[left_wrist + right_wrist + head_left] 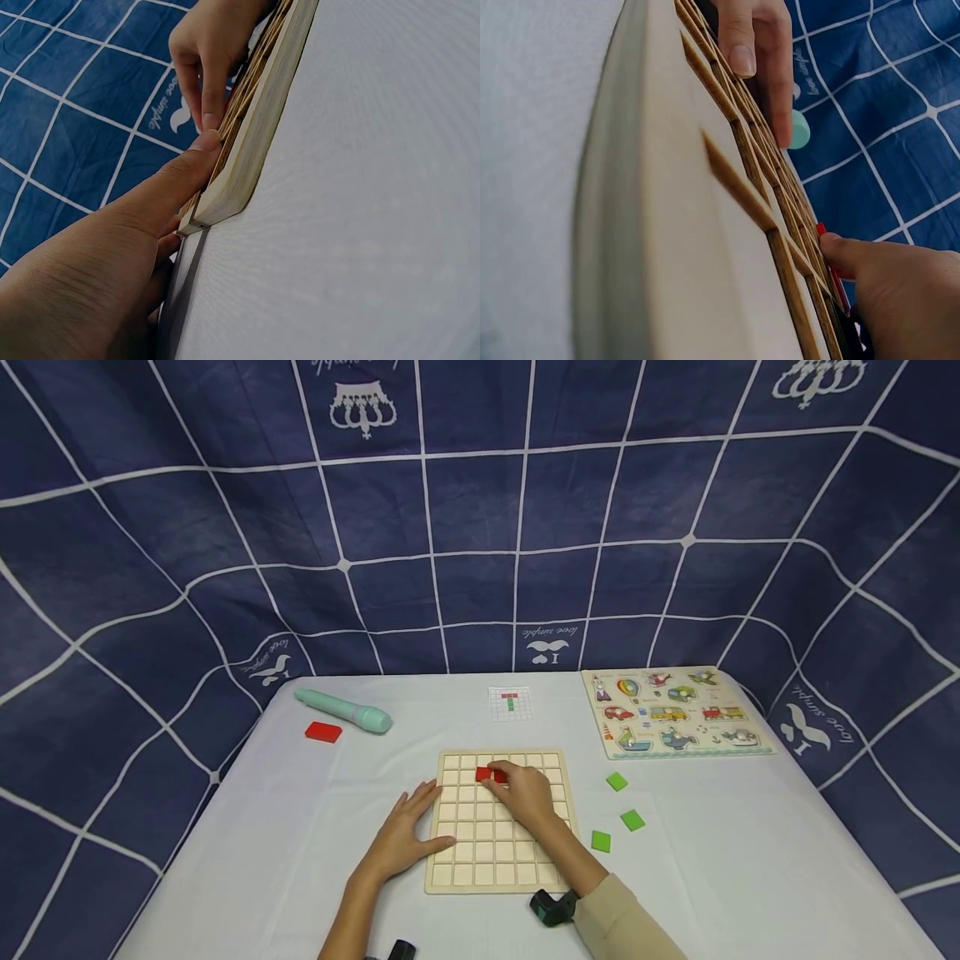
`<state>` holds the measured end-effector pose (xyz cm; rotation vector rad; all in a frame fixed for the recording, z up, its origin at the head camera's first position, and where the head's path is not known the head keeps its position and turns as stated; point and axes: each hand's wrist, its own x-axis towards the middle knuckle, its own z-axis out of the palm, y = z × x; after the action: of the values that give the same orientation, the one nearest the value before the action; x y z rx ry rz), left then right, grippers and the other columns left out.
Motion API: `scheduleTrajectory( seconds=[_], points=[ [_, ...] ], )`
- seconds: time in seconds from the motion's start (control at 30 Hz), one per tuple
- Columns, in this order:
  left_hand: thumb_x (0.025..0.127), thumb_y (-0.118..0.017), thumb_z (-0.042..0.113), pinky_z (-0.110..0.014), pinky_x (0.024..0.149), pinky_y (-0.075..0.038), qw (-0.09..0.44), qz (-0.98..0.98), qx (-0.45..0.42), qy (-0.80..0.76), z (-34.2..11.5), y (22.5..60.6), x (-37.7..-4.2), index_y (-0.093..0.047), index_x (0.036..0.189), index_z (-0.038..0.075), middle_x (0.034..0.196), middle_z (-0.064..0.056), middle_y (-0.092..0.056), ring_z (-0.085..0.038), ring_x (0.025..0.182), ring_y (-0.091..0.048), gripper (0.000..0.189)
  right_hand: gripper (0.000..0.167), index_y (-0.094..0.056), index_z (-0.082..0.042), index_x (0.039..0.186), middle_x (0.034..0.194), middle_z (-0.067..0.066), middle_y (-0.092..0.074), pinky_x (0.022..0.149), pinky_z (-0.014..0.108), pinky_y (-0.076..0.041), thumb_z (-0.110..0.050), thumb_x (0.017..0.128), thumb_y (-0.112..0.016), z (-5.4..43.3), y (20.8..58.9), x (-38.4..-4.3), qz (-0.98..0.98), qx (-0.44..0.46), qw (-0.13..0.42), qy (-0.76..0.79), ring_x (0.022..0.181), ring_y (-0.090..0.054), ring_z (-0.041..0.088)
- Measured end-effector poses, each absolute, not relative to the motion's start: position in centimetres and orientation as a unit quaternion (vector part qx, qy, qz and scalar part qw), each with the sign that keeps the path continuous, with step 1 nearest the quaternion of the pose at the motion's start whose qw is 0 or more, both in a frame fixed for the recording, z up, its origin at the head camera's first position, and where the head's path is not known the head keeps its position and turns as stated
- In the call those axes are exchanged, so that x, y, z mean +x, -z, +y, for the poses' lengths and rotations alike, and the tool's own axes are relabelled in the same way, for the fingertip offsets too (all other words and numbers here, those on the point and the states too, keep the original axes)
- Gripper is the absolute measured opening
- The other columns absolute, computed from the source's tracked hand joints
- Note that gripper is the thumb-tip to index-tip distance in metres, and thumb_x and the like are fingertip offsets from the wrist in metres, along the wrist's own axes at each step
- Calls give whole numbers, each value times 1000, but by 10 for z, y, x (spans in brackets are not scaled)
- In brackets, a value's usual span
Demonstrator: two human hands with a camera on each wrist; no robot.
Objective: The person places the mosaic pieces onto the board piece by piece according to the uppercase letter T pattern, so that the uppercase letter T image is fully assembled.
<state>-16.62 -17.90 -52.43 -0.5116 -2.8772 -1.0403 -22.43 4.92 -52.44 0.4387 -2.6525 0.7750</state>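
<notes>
A square wooden grid board (487, 888) lies on the white table, divided into small square cells. Near its far edge, a red square tile (483, 774) sits in a cell. Beside that tile, my right hand (525, 793) pinches another red tile (500, 776) between thumb and fingers, low over the board. Red also shows at the right thumb (840, 244) in the right wrist view. My left hand (401, 837) rests spread along the board's left edge, its thumb lying over the rim. The right hand's fingers partly hide the second tile.
Three green tiles (632, 820) lie right of the board. A small pattern card (512, 703) is behind it. A picture puzzle (678, 714) stands far right. At far left lie a mint-green microphone-shaped object (341, 708) and a red block or tile stack (323, 732). Blue cloth (480, 585) hangs behind.
</notes>
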Motion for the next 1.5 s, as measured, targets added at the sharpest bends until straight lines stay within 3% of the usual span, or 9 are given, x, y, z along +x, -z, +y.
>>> scheduleTrajectory(
  seconds=[0.33, 0.5, 0.67, 0.9, 1.03, 1.2, 1.5],
  points=[
    [69, -73, 56, -43, 112, -13, 22, -925, -167, 339, -179, 522, -166, -45, 137, 9, 145, -6, -36, -24, 136, -25, 88, 32, -71, -17, 102, 73, 2, -68, 46, 25, -41, -40, 79, -70, 50, 522, -224, -938, 154, 157, -270, 53, -54, 12],
    [69, -73, 55, -44, 112, -13, 22, -927, -166, 336, -179, 522, -166, -45, 137, 8, 145, -6, -36, -24, 136, -25, 87, 31, -71, -17, 101, 76, 2, -69, 45, 23, -41, -39, 79, -71, 50, 522, -223, -938, 155, 156, -267, 50, -48, 7],
    [69, -73, 55, -41, 113, -12, 16, -928, -163, 334, -180, 523, -166, -44, 138, 10, 146, -4, -35, -21, 136, -24, 87, 32, -71, -16, 102, 59, -2, -61, 41, 22, -36, -38, 79, -71, 50, 522, -224, -936, 158, 154, -273, 45, -36, 6],
    [69, -74, 54, -39, 113, -11, 13, -929, -161, 333, -179, 522, -166, -44, 138, 11, 146, -3, -34, -18, 137, -23, 87, 32, -71, -18, 102, 59, -2, -62, 45, 23, -41, -39, 78, -72, 51, 522, -223, -936, 157, 164, -268, 46, -45, 7],
    [69, -73, 54, -42, 113, -12, 15, -928, -165, 334, -179, 522, -166, -44, 138, 10, 146, -5, -35, -21, 136, -24, 87, 31, -71, -17, 102, 46, -9, -46, 40, 23, -34, -38, 79, -71, 54, 521, -221, -932, 159, 165, -280, 42, -31, 5],
    [69, -74, 54, -43, 113, -12, 19, -926, -168, 337, -178, 522, -166, -44, 138, 9, 145, -5, -35, -22, 136, -24, 88, 30, -71, -17, 101, 42, -14, -28, 36, 21, -23, -36, 78, -73, 64, 522, -219, -925, 162, 179, -295, 41, -20, 2],
    [68, -74, 54, -42, 113, -12, 27, -925, -171, 339, -179, 522, -165, -45, 137, 9, 145, -6, -36, -23, 136, -25, 88, 32, -71, -15, 101, 41, -13, -28, 37, 23, -23, -36, 77, -74, 110, 521, -212, -922, 125, 199, -307, 41, -21, 4]
  ],
)
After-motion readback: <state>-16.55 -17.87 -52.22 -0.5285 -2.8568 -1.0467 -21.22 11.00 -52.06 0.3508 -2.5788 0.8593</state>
